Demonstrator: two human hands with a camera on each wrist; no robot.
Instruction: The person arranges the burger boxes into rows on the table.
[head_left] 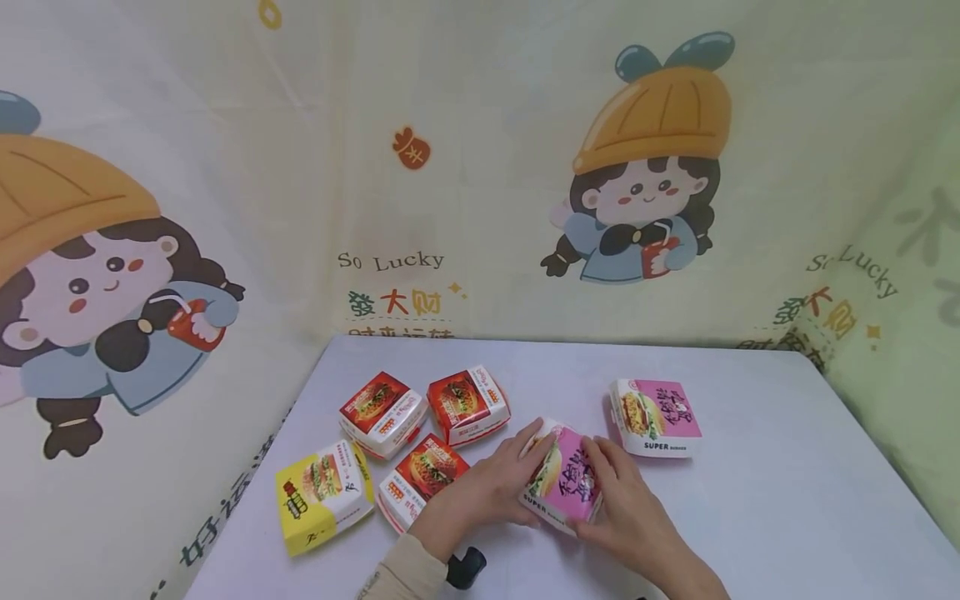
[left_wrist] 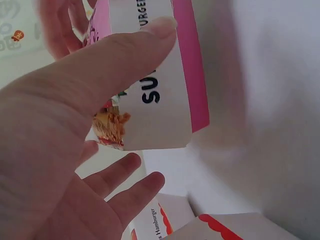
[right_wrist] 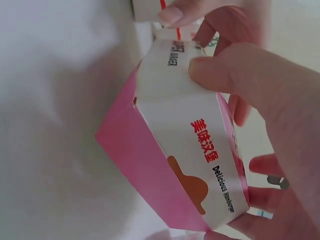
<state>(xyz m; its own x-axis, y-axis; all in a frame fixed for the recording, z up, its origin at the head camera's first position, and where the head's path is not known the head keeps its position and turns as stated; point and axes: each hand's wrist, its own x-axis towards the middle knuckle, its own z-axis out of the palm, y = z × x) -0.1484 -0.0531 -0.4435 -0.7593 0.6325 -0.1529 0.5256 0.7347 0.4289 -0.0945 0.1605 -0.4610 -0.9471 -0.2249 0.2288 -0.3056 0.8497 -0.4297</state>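
Both hands hold a pink and white burger box near the front middle of the table. My left hand is at its left side, with the thumb across the white front panel marked SUPER and some fingers spread beyond the corner. From the right, my right hand grips the box, its thumb on the front panel and its fingers around the far side. The box sits turned at an angle, with its printed lid facing up. A brown tab shows on its side panel.
Another pink burger box stands to the right, behind the right hand. Left of the hands are three red and white burger boxes and a yellow one. A patterned curtain hangs behind the white table.
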